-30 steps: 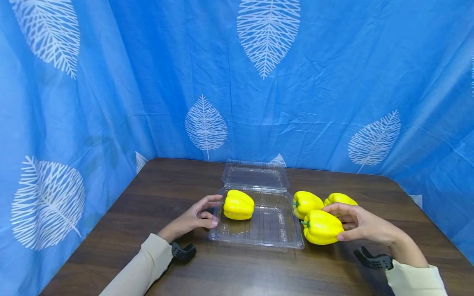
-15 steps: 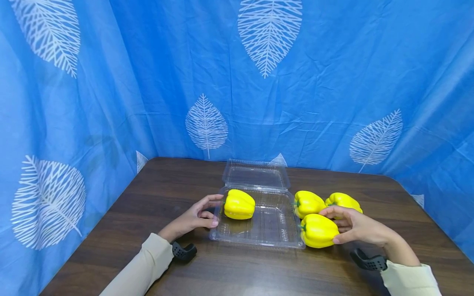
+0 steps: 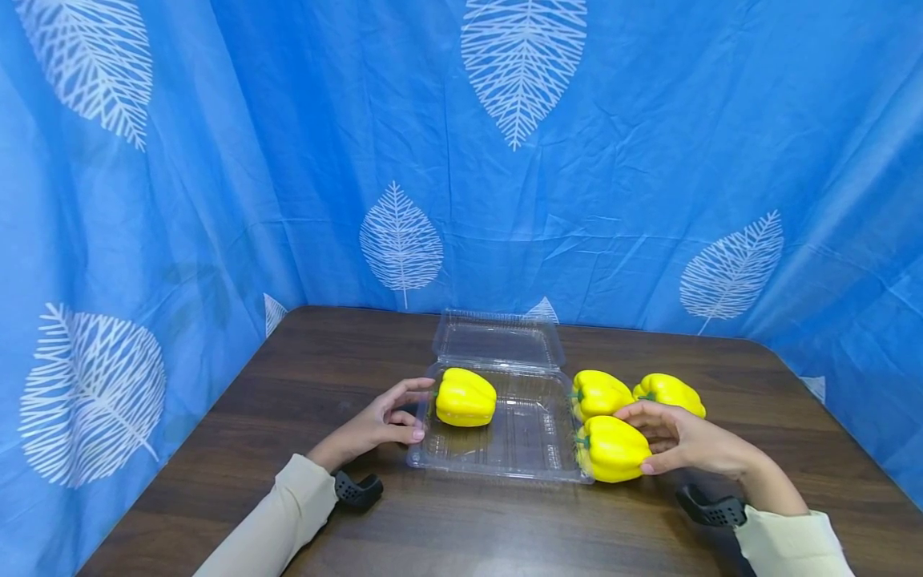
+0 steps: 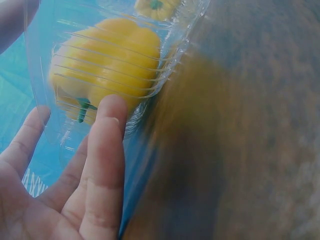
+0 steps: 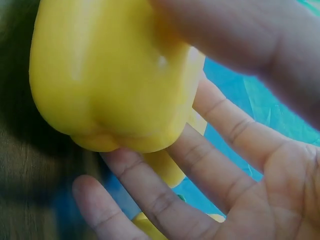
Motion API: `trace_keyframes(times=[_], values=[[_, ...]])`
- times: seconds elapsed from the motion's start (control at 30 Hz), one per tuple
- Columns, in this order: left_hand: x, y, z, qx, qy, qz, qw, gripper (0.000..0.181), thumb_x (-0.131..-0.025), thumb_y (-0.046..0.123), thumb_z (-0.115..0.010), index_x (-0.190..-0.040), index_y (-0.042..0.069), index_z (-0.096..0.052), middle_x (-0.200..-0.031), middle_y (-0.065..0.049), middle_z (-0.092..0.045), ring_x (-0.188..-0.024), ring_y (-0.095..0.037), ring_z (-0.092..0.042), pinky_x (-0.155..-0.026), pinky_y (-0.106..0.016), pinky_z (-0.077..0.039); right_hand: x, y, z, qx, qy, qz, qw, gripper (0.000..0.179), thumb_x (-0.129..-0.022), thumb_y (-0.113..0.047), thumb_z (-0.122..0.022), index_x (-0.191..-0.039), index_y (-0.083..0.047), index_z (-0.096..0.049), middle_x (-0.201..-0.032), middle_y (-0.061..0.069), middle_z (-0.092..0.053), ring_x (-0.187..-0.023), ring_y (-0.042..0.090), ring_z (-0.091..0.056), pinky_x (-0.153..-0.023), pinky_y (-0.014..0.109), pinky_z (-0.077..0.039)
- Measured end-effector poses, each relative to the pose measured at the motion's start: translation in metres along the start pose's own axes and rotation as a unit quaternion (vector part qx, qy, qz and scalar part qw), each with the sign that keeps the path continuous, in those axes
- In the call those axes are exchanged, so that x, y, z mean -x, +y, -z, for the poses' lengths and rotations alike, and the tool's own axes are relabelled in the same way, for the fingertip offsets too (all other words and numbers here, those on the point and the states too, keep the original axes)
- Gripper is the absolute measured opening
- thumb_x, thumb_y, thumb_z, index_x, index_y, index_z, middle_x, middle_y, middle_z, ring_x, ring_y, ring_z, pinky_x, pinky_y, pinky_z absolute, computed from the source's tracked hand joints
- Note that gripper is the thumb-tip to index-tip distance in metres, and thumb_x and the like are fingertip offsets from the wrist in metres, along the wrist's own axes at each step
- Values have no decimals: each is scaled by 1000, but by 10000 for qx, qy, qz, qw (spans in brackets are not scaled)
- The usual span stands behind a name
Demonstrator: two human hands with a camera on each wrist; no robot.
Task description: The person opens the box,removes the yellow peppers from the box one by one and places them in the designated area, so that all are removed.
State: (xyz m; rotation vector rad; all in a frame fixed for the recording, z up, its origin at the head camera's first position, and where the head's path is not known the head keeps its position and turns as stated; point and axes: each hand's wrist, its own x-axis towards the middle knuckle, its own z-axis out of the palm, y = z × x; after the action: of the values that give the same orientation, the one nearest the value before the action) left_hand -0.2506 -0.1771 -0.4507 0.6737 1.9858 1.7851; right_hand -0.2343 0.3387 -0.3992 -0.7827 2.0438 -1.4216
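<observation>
A clear plastic clamshell container (image 3: pixel 534 429) lies open on the table, its lid (image 3: pixel 497 340) folded back. Inside, at the left, rests one yellow bell pepper (image 3: pixel 465 398), seen through the ribbed wall in the left wrist view. My left hand (image 3: pixel 375 425) touches the container's left side, fingers fairly straight, thumb against the wall. At the container's right edge, my right hand (image 3: pixel 695 441) grips a second yellow bell pepper (image 3: pixel 614 450) between thumb and fingers, its green stem pointing left. That pepper's smooth lobed end (image 5: pixel 110 125) fills much of the right wrist view.
Two more yellow bell peppers sit behind the right hand: a nearer pepper (image 3: pixel 602 393) close beside the container and another pepper (image 3: pixel 671 393) to its right. The brown wooden table (image 3: pixel 461 529) backs onto a blue curtain (image 3: pixel 613 184) with white leaf prints.
My right hand has moved left with the gripped bell pepper, bringing it to the container's right edge and uncovering more of the far pepper. The left hand has stayed in place.
</observation>
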Motion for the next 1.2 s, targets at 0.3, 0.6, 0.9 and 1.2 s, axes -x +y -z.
trace_keyframes(times=[0.3, 0.6, 0.9, 1.2], values=[[0, 0, 0, -18, 31, 47, 10000, 85, -98, 20, -76, -167, 2, -29, -166, -33, -32, -117, -30, -68, -89, -32, -61, -1, 3, 0, 44, -45, -43, 10000, 64, -99, 1, -73, -150, 18, -37, -150, 22, -57, -126, 3, -64, -98, 29, -58], [0, 1, 0, 47, 15, 45, 10000, 85, -99, 19, -75, -167, 2, -28, -166, -33, -32, -117, -29, -68, -88, -32, -61, -4, 5, -1, 192, -12, -33, 9998, 67, -98, 0, -74, -150, 19, -37, -148, 38, -52, -123, 5, -65, -96, 30, -59], [-1, -1, 1, 64, -6, 26, 10000, 84, -99, 18, -75, -167, 2, -28, -166, -32, -32, -117, -29, -68, -87, -32, -61, -5, 3, -2, 162, 24, -139, 9998, 69, -98, -2, -74, -151, 19, -36, -149, 40, -50, -122, 6, -65, -97, 31, -59], [-1, -1, 1, 58, -3, 42, 10000, 85, -99, 19, -76, -168, 3, -28, -167, -32, -32, -116, -28, -68, -87, -32, -61, 0, 4, 2, 102, -51, -48, 9999, 66, -100, 1, -72, -153, 15, -36, -149, 36, -51, -124, 6, -65, -98, 29, -58]])
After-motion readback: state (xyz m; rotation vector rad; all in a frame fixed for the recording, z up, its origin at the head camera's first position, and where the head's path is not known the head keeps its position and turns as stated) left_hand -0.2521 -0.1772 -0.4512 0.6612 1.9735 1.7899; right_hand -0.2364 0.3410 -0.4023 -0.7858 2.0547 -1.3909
